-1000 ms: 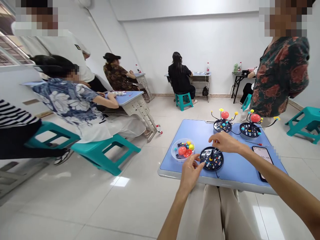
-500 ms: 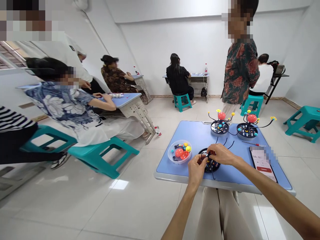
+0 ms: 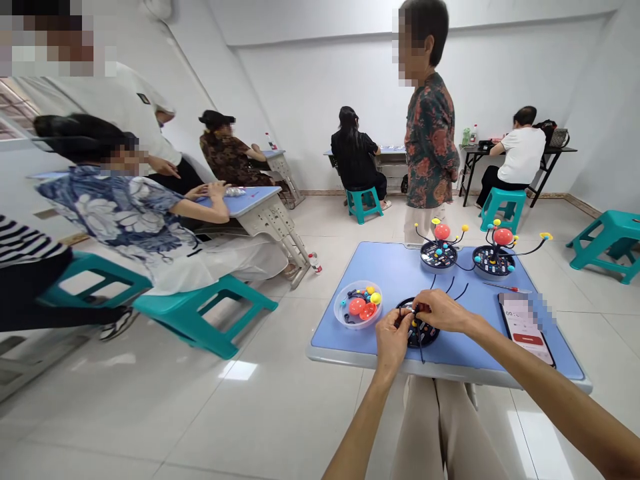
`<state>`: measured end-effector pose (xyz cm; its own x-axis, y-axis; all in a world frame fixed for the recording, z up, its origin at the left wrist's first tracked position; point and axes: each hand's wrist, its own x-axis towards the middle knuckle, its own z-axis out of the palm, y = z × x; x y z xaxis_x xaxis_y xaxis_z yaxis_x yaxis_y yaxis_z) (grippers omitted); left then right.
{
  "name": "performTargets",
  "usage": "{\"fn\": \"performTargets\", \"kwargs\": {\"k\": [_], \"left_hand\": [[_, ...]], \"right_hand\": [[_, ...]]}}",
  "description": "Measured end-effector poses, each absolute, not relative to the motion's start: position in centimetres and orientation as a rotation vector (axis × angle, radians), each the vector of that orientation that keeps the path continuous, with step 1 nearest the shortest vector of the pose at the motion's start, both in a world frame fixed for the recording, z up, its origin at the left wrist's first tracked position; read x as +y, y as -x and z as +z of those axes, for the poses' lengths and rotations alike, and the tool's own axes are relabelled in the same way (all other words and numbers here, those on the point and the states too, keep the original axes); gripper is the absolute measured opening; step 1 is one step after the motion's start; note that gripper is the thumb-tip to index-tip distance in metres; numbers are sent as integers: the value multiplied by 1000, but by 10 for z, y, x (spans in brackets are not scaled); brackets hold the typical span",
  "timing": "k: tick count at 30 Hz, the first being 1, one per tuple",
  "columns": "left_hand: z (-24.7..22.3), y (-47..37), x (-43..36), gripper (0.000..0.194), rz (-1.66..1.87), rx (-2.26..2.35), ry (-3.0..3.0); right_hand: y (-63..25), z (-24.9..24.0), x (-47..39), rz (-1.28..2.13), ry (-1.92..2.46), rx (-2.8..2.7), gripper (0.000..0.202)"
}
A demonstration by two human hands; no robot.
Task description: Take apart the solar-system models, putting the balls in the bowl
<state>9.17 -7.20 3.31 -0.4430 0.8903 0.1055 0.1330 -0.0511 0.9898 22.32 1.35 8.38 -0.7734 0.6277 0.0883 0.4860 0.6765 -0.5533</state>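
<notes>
While the left hand (image 3: 393,331) and the right hand (image 3: 440,311) meet in the head view, the black round base (image 3: 426,339) sits beneath them near the front edge of the blue counter (image 3: 380,263). The fingers of both hands are bent in close together over its middle, in a pinching shape; what lies between them is too small to make out, so I cannot tell whether either hand grips a part. A black rod (image 3: 420,347) slants toward the counter's front edge, and three thin rods (image 3: 451,285) show beyond the right hand. Left of the base is a clear bowl (image 3: 337,313) holding a red ball (image 3: 357,307), a red half-shell (image 3: 369,312) and yellow balls (image 3: 375,298). At the far side stand two models, a nearer-left one (image 3: 442,232) and a right one (image 3: 503,237), each topped with red. A phone (image 3: 527,339) and a screwdriver (image 3: 515,289) lie to the right.
</notes>
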Motion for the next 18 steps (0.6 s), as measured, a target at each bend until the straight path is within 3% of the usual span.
{"fn": "performTargets", "kwargs": {"k": [18], "left_hand": [[48,-89,-68,28,1629,1502,-1111]], "right_hand": [[-224,92,14,771,809,-2499,15]]}}
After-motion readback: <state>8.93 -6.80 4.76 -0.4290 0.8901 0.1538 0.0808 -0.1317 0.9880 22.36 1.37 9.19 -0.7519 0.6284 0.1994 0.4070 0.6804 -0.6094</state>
